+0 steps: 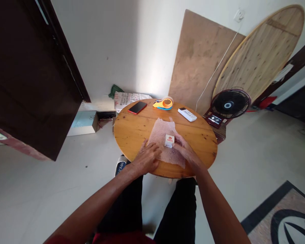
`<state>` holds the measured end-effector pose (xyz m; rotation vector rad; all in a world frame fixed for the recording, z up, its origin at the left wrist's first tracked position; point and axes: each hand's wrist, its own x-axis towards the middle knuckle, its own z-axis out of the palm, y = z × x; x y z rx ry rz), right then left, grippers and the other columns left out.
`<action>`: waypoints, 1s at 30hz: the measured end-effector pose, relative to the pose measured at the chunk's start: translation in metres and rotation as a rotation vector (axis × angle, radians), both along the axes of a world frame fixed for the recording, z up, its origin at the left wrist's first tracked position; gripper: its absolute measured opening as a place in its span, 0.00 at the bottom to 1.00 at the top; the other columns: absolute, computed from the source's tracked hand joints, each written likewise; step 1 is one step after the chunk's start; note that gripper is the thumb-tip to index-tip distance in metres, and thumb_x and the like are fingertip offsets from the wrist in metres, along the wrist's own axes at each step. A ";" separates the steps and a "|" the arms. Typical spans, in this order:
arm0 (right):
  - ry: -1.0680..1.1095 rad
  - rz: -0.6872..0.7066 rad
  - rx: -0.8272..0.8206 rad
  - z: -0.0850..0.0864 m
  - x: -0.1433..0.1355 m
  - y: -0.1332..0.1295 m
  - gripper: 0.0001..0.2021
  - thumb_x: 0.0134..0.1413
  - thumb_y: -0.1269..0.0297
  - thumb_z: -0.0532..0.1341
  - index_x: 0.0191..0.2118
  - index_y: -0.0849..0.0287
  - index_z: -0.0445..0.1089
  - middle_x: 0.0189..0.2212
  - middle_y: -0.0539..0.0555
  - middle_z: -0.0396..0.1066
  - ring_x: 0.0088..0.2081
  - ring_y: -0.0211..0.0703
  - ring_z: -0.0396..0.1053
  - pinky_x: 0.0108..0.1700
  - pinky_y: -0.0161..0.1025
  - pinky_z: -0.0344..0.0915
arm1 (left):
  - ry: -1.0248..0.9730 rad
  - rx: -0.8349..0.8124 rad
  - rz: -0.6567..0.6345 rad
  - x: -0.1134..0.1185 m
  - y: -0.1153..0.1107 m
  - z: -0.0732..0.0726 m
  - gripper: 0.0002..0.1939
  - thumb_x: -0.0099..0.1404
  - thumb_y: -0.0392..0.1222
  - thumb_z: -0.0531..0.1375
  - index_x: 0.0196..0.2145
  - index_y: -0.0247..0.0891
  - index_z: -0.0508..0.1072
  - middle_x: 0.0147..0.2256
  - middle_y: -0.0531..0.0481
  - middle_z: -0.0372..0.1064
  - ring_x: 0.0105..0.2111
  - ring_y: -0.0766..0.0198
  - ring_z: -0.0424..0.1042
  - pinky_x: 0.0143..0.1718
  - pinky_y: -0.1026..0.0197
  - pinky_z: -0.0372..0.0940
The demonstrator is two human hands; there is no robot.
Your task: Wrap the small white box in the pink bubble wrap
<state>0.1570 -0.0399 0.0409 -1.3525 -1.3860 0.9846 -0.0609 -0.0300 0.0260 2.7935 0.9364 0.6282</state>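
Nearest the camera are the person's two bare forearms and dark trousers, reaching out over the near edge of a small round wooden table [132,132]; beside the left knee, on the pale floor, the toe of a shoe [120,166] shows under the table rim.

The left hand [146,157] lies palm down with fingers spread and nearly flat, pressing on the near left part of a sheet of pinkish bubble wrap [161,134]; it grips nothing, only holds the sheet down. The right hand [184,150] rests on the right side of the same sheet, fingers loosely curled, its fingertips touching the side of a small white box with a red label [169,140]; whether it pinches the box or merely touches it cannot be told. The box stands on the bubble wrap, near the middle of the table, just between the two hands.

Farther across the table lie a red phone [137,107] at the left, an orange and blue tape dispenser [163,103] in the middle, and a white remote control [187,114] at the right, all well apart from the sheet.

Beyond the table a black floor fan [230,104] stands at the right; behind it a plywood board [200,57] and a round wooden tabletop [263,51] lean against the white wall; at the left a printed sack [127,99] and a pale blue box [82,122] sit on the floor beside a dark door [27,74].
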 end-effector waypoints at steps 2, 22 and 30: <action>-0.005 -0.028 0.004 0.003 0.001 -0.002 0.24 0.52 0.60 0.61 0.56 0.53 0.64 0.57 0.54 0.66 0.58 0.48 0.62 0.62 0.49 0.55 | 0.001 0.048 0.000 0.005 0.004 -0.003 0.07 0.60 0.32 0.54 0.34 0.39 0.71 0.42 0.46 0.71 0.53 0.55 0.64 0.62 0.43 0.43; -0.276 -0.041 0.035 -0.006 0.032 -0.016 0.18 0.47 0.57 0.65 0.46 0.53 0.71 0.51 0.54 0.70 0.50 0.50 0.68 0.53 0.47 0.64 | -0.211 -0.177 0.203 0.037 0.049 0.014 0.08 0.63 0.39 0.54 0.35 0.38 0.73 0.31 0.47 0.75 0.34 0.59 0.73 0.40 0.59 0.64; -0.315 -0.221 0.055 -0.012 0.025 0.001 0.13 0.52 0.56 0.58 0.36 0.60 0.73 0.31 0.52 0.73 0.32 0.43 0.68 0.35 0.37 0.64 | -0.239 -0.217 0.128 0.028 0.059 0.020 0.21 0.54 0.50 0.65 0.43 0.38 0.73 0.42 0.46 0.75 0.43 0.54 0.72 0.50 0.54 0.62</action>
